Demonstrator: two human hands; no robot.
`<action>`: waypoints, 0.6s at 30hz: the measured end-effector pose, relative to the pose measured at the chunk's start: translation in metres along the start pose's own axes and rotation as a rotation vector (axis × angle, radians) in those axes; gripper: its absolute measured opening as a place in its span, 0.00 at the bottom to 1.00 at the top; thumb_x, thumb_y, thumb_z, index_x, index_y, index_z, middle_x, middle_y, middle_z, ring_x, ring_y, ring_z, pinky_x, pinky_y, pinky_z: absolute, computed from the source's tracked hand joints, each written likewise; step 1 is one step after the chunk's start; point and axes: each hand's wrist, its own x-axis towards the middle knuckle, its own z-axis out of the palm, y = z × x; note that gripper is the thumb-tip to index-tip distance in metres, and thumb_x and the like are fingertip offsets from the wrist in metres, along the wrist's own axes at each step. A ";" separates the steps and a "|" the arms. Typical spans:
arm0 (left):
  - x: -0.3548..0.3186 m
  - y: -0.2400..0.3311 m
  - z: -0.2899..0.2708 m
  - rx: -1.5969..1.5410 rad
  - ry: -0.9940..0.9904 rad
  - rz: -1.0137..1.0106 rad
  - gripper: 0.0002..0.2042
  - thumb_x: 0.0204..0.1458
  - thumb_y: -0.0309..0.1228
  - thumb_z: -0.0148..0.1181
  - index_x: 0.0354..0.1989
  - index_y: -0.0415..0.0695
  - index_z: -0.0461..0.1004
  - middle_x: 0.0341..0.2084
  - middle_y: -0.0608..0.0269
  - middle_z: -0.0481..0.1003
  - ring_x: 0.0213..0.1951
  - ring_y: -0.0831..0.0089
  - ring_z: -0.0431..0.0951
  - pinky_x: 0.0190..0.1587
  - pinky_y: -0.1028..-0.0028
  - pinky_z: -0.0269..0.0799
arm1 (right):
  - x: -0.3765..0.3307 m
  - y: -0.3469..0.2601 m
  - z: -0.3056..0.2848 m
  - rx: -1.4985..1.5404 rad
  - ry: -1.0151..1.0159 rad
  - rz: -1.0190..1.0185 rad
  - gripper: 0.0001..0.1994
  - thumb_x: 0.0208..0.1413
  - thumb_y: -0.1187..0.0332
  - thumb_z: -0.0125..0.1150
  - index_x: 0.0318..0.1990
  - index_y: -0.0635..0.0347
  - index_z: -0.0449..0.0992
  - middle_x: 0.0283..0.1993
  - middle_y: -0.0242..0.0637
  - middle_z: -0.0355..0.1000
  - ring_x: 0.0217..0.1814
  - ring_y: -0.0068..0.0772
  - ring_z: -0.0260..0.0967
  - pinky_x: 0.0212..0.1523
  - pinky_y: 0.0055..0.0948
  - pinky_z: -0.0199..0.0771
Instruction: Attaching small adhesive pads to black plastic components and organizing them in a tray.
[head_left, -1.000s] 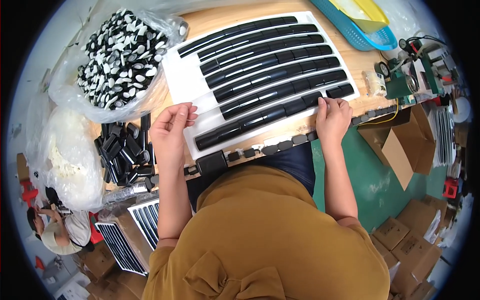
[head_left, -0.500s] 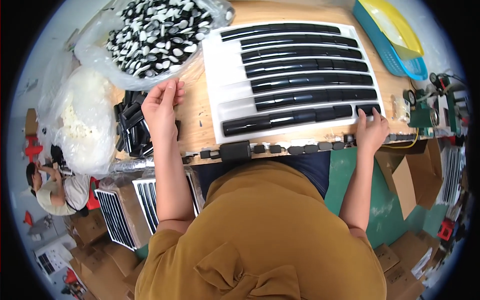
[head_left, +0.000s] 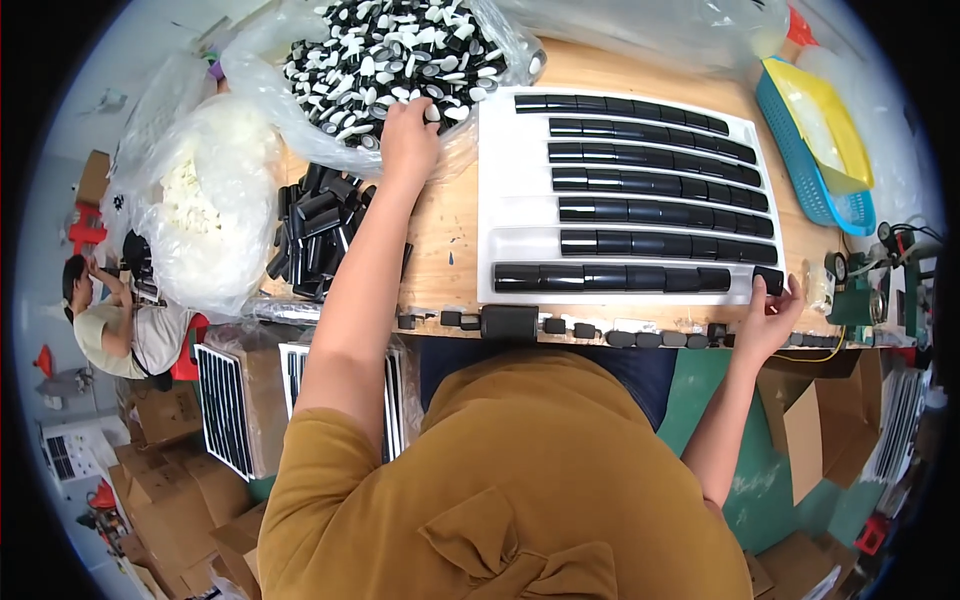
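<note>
While reaching two ways at once, left hand (head_left: 408,140) at eleven o'clock, sunk fingers-first into the open bag (head_left: 300,110) of small black-and-white caps (head_left: 390,55), presumably for picking more; fingers curled downward among them, whether closed on one impossible to tell. Right hand (head_left: 765,320) at three o'clock, at the near right corner of the white tray (head_left: 515,215), fingertips pinched narrowly on the last black piece (head_left: 768,280) of the nearest row, likely seating it at the row's end. Tray laid square across the bench (head_left: 450,230), six slots filled with black pieces end to end, handy to both arms. Between bag and tray, at ten o'clock, a loose heap of black sleeves (head_left: 310,230). Along the bench's near edge, a line of small dark parts (head_left: 560,326). Hidden: left fingertips under caps; right palm, turned away; the bag's far side, cut by the rim; blue basket (head_left: 815,170) contents blurred under plastic.
</note>
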 end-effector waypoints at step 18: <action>-0.134 0.169 -0.078 -1.326 -0.846 -0.556 0.13 0.61 0.30 0.53 0.51 0.37 0.69 0.32 0.61 0.76 0.27 0.73 0.78 0.24 0.80 0.72 | -0.053 -0.121 0.049 0.970 -0.722 0.518 0.15 0.57 0.73 0.59 0.51 0.61 0.66 0.37 0.39 0.74 0.30 0.28 0.75 0.31 0.22 0.78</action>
